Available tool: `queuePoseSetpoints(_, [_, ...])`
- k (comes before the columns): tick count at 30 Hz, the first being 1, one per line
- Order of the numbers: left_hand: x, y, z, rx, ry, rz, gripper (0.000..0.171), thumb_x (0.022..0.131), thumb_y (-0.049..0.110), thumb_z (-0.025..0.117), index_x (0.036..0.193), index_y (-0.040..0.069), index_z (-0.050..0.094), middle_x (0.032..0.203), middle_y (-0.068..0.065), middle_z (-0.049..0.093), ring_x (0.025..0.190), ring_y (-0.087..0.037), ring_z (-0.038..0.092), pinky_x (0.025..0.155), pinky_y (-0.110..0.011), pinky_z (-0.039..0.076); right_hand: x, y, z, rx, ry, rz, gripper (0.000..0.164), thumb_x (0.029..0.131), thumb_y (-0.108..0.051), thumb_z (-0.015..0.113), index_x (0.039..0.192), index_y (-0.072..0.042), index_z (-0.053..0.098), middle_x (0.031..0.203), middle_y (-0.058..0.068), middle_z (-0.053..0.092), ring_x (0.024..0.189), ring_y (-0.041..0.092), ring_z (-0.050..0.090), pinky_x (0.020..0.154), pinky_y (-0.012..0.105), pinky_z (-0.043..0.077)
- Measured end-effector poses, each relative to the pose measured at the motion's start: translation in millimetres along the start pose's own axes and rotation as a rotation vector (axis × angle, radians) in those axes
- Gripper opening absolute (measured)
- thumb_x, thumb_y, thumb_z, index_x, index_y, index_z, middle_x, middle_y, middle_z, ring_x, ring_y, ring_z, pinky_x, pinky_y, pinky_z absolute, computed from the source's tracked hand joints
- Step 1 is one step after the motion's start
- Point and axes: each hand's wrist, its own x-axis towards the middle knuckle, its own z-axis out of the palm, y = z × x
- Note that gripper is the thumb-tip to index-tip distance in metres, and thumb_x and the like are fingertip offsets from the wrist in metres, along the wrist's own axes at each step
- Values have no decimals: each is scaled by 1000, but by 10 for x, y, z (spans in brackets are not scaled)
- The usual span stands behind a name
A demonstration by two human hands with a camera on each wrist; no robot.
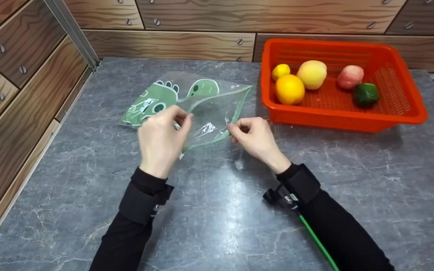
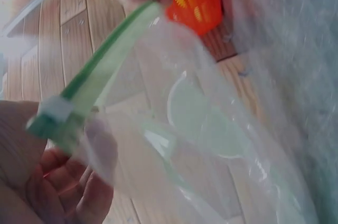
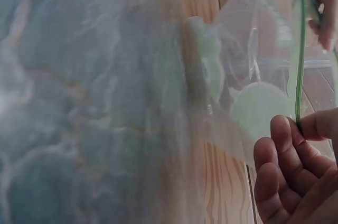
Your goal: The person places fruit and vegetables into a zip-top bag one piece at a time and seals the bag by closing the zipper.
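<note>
A clear zip bag (image 1: 217, 113) with green cartoon prints and a green zip edge lies toward the back of the table, its mouth parted. My left hand (image 1: 162, 137) pinches the bag's zip edge on the left; a whitish slider (image 2: 57, 106) sits close by that hand in the left wrist view. On the opposite side, my right hand (image 1: 255, 136) grips the green edge between thumb and forefinger, its other fingers (image 3: 266, 182) curled loosely. Part of the printed film is hidden behind the left hand.
Right of the bag stands a red basket (image 1: 401, 86) holding a lemon (image 1: 281, 71), an orange (image 1: 289, 89), a yellow peach-like fruit (image 1: 312, 74), a pink peach (image 1: 350, 77) and a dark green fruit or vegetable (image 1: 366, 95). Wood-patterned panels (image 1: 168, 45) border the table.
</note>
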Motion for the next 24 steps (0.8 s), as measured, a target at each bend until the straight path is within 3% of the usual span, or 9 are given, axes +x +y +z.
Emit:
queuePoseSetpoints(6, [81, -90, -139, -61, 147, -63, 10, 86, 21, 65, 83, 13, 70, 74, 0, 73, 55, -14, 63, 52, -27, 44, -43, 24, 55, -117, -45, -4, 32, 89, -31, 60, 66, -13, 71, 59, 1, 67, 50, 10, 50, 55, 21, 33])
queuePoseSetpoints(10, [102, -110, -187, -99, 220, -68, 10, 85, 21, 66, 81, 13, 71, 73, 0, 72, 55, -13, 63, 55, -27, 47, -56, 29, 76, -156, -74, 21, 32, 90, -32, 58, 66, -16, 72, 57, -2, 67, 52, 11, 53, 57, 23, 34])
queuePoseSetpoints(17, [75, -62, -133, -96, 182, 17, 10, 85, 19, 67, 78, 12, 70, 72, -1, 72, 55, -14, 62, 53, -26, 48, -53, 55, 81, -184, -86, 38, 31, 89, -32, 57, 68, -17, 74, 56, -3, 66, 54, 11, 58, 59, 24, 39])
queuePoseSetpoints(24, [43, -48, -82, -73, 141, 91, 10, 84, 16, 66, 74, 14, 66, 65, 2, 68, 52, -12, 60, 49, -26, 43, -68, 43, 84, -180, -104, 26, 32, 91, -34, 57, 68, -18, 73, 55, -4, 65, 51, 11, 52, 54, 23, 33])
